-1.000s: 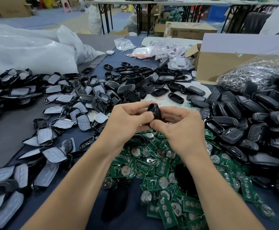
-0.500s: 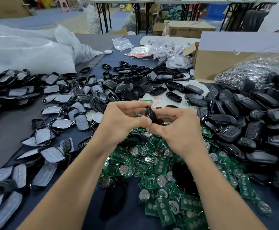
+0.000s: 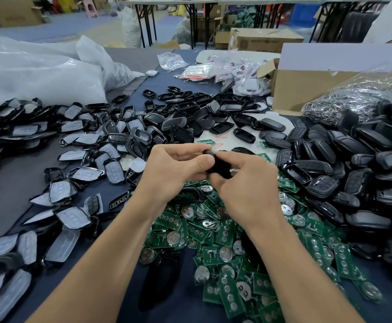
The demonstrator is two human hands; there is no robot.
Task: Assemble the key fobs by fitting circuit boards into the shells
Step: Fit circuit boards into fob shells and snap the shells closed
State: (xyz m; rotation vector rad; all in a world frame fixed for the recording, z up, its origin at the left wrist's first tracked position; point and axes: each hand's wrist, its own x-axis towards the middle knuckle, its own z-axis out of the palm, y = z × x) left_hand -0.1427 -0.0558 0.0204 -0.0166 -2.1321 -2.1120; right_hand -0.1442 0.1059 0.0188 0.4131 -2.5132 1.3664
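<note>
Both hands hold one black key fob shell (image 3: 218, 165) above the table's middle. My left hand (image 3: 174, 171) grips its left side, thumb on top. My right hand (image 3: 246, 183) pinches its right side with curled fingers; most of the shell is hidden between them. Under my hands lies a heap of green circuit boards (image 3: 216, 234) with round silver battery clips. Black shell halves (image 3: 344, 173) are piled on the right, and more black shells (image 3: 190, 113) lie spread behind my hands.
Grey-faced button pads in black frames (image 3: 74, 159) cover the left of the table. White plastic bags (image 3: 39, 71) lie at the back left. An open cardboard box (image 3: 307, 87) and a bag of metal key rings (image 3: 351, 101) stand at the back right.
The shell has turned in my hands from upright to more level, and both hands have shifted slightly. The head camera tipped a little.
</note>
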